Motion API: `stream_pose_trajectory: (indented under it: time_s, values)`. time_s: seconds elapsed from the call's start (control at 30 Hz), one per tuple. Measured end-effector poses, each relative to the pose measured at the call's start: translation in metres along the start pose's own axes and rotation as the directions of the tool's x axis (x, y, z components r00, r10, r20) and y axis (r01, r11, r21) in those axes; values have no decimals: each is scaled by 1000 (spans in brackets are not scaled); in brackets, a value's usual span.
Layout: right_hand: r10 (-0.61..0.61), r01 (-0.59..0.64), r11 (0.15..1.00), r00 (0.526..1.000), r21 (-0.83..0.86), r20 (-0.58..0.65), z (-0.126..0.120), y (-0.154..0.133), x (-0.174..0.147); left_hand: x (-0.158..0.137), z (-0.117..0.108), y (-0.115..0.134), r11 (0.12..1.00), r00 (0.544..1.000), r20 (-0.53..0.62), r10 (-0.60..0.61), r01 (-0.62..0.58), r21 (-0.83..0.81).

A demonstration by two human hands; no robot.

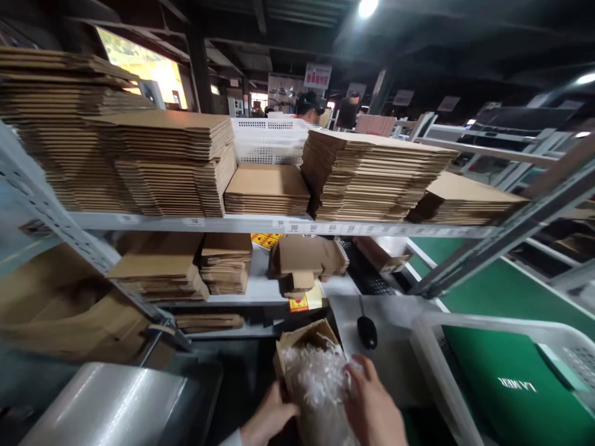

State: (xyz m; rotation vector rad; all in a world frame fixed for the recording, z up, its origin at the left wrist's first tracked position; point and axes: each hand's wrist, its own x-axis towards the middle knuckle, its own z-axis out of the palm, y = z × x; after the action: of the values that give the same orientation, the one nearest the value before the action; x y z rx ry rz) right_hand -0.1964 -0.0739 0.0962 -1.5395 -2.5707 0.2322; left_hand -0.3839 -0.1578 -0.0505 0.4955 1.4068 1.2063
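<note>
Along the left edge of the desk lies a shiny roll of clear film (pixel 111 402), with flattened brown cardboard (pixel 60 316) behind it. Near the front edge, the left hand (pixel 267 421) curls around the side of a small open cardboard box (pixel 304 347), gripping it. White shredded filler in a clear bag (pixel 320 384) sits in the box's mouth. The right hand (pixel 374 406) presses flat on that filler, fingers loosely spread. Just beyond, a black mouse (pixel 367 331) rests on the desk. At the right edge, a white plastic crate (pixel 432 353) holds a green box (pixel 515 387). Overhead, a shelf (pixel 279 226) carries stacks of flat cartons (pixel 372 176).
</note>
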Motion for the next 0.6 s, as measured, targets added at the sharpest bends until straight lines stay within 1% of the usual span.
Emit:
stream_pose_trajectory:
  time_s: [0.03,0.07,0.1,0.17,0.2,0.23,0.27,0.33,0.4,0.47,0.5,0.57,0.6]
  values:
    - [-28,35,995,997,90,-79,-18,7,0,0,1,0,999,999,-15,46,-46,-10]
    - [-47,67,984,991,163,-124,-33,13,0,0,2,0,997,997,-20,80,-81,-21]
    - [-75,108,965,987,240,-140,-45,18,2,0,4,0,995,995,-19,97,-97,-24]
    - [-120,153,920,987,361,-111,-61,23,7,1,4,1,994,994,-5,105,-105,-13]
    - [-133,171,891,984,420,-119,-66,24,9,2,4,1,994,994,2,110,-110,-4]
    - [-131,190,857,979,478,-154,-71,23,10,2,3,2,993,993,12,117,-117,2]
    - [-109,208,821,971,532,-211,-77,22,10,4,2,3,991,991,34,133,-133,4]
    - [-44,262,730,940,631,-339,-94,19,7,6,1,5,988,984,88,155,-156,8]
    - [-18,331,650,907,684,-422,-119,17,-1,9,1,7,985,978,125,167,-171,16]
    - [-15,379,624,880,684,-474,-148,14,-8,11,2,7,984,980,111,163,-170,52]
    - [0,378,620,877,688,-481,-161,11,-12,11,3,7,985,984,89,154,-160,69]
    - [75,331,611,880,719,-469,-180,5,-16,11,5,5,985,988,65,142,-147,88]
    - [123,307,603,876,736,-466,-183,2,-16,11,6,5,987,989,67,133,-138,86]
